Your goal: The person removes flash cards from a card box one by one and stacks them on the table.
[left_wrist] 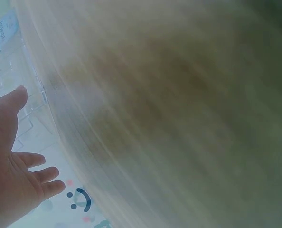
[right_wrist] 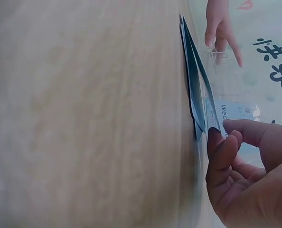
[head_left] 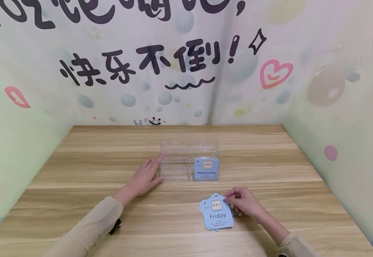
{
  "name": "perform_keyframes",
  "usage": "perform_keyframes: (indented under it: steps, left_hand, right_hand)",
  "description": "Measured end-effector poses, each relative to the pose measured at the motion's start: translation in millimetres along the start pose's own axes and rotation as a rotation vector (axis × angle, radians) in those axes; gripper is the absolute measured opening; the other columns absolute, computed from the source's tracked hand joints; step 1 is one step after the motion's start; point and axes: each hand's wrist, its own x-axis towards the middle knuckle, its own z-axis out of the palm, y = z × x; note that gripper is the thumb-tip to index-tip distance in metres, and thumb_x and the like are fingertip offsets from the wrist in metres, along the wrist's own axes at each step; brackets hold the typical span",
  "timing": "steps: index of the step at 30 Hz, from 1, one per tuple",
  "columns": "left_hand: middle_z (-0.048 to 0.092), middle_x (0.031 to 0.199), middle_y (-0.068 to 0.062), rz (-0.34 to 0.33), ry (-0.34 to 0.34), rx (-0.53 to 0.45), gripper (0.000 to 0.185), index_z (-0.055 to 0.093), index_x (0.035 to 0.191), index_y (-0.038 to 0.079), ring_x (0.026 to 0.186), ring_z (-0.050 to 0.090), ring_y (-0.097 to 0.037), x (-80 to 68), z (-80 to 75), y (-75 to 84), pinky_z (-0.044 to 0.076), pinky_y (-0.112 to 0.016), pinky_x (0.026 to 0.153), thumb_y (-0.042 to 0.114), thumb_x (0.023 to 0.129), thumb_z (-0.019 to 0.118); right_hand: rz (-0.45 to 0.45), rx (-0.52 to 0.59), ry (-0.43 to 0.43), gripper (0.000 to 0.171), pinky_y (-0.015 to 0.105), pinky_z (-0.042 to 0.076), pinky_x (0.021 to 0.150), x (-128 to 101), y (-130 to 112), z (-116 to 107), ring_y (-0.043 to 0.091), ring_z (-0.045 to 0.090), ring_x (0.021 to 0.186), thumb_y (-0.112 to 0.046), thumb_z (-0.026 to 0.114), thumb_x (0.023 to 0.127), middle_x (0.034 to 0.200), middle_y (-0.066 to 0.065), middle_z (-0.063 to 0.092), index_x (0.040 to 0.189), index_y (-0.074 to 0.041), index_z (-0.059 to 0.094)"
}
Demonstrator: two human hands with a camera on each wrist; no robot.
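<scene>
A clear plastic card holder (head_left: 175, 167) with several compartments stands mid-table. In its right side sits a blue card printed Wednesday (head_left: 206, 169). My left hand (head_left: 144, 177) touches the holder's left side with fingers extended; the left wrist view shows thumb and fingers spread beside the clear plastic. My right hand (head_left: 245, 202) pinches the upper right corner of a blue card printed Friday (head_left: 217, 215), the top one of a small stack. In the right wrist view, thumb and index finger grip that Friday card (right_wrist: 208, 90), its edge tilted up from the cards below.
The wood-grain table (head_left: 115, 150) extends around the holder and the stack. Behind it hangs a pale backdrop (head_left: 186, 100) with black lettering and coloured dots, which also covers both sides. A dark band (head_left: 115, 226) shows under the left sleeve.
</scene>
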Motion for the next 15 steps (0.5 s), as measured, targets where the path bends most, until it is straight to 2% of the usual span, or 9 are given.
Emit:
perform_keyframes:
  steps: [15]
  left_hand:
    - [0.031, 0.142, -0.022, -0.005, -0.001, 0.002, 0.082, 0.007, 0.147, 0.014, 0.126, 0.032, -0.042, 0.5, 0.3, 0.1, 0.025, -0.053, 0.104, 0.034, 0.087, 0.059]
  right_hand:
    - [-0.041, -0.026, 0.008, 0.013, 0.016, 0.035, 0.037, -3.4, -5.4, -3.8, 0.01, 0.042, 0.046, -0.006, 0.064, 0.081, 0.062, 0.005, 0.052, 0.089, 0.003, 0.061]
